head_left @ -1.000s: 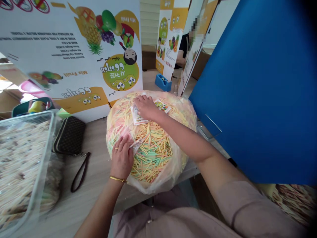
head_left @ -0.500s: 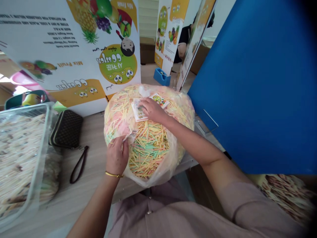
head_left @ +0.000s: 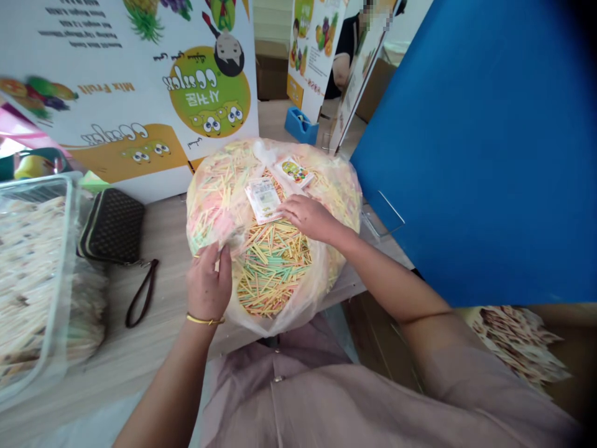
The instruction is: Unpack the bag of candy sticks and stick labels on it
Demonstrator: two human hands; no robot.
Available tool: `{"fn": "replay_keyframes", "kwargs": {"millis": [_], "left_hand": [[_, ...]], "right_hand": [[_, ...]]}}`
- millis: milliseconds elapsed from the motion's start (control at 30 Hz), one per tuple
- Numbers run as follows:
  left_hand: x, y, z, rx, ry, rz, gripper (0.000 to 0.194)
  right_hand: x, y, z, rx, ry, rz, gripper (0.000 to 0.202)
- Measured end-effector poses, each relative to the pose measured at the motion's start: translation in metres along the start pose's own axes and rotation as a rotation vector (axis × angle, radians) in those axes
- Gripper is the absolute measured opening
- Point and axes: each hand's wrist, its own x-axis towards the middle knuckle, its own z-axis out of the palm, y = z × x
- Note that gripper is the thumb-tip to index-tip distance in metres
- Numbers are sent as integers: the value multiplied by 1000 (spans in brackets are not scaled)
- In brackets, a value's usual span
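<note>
A big clear plastic bag full of thin pastel candy sticks lies open on the table in front of me. My left hand, with a gold bangle at the wrist, is closed at the bag's left side, pinching a small see-through packet. On top of the sticks and bag lie flat white printed packets. My right hand has its fingertips closed on their right edge; its thumb is hidden. Another printed packet pile with a fruit picture rests just behind.
Printed cartons stand behind the bag, beside a blue tape dispenser. A blue panel closes off the right. At left are a dark wallet and a plastic tub of filled packets. A person's arm shows behind.
My right hand has slid from the top of the printed packets to their right edge, uncovering them. My left hand still pinches the see-through packet, and the whole view has shifted slightly.
</note>
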Motion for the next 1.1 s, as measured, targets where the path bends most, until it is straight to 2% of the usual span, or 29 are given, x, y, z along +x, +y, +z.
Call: {"fn": "replay_keyframes", "kwargs": {"millis": [133, 233, 400, 500, 667, 767, 967, 1100], "left_hand": [[-6, 19, -15, -174, 14, -226, 28], [-14, 20, -13, -305, -45, -311, 31], [-24, 16, -4, -465, -112, -372, 29], [-24, 19, -3, -651, -126, -473, 32], [-18, 21, -5, -1114, -168, -802, 39], [-15, 19, -5, -1254, -158, -924, 35], [-17, 20, -3, -1284, -135, -899, 30], [-21, 20, -1, -1258, -135, -883, 27]], "right_hand": [[0, -15, 7, -194, 37, -2, 45], [10, -19, 25, -253, 8, -15, 49], [39, -14, 49, -246, 82, 228, 52], [45, -19, 51, -260, 114, 245, 50], [37, -28, 46, -228, 118, 172, 49], [31, -23, 39, -158, 110, 152, 51], [22, -9, 24, -44, 143, 85, 40], [10, -15, 6, 22, 201, 83, 32]]}}
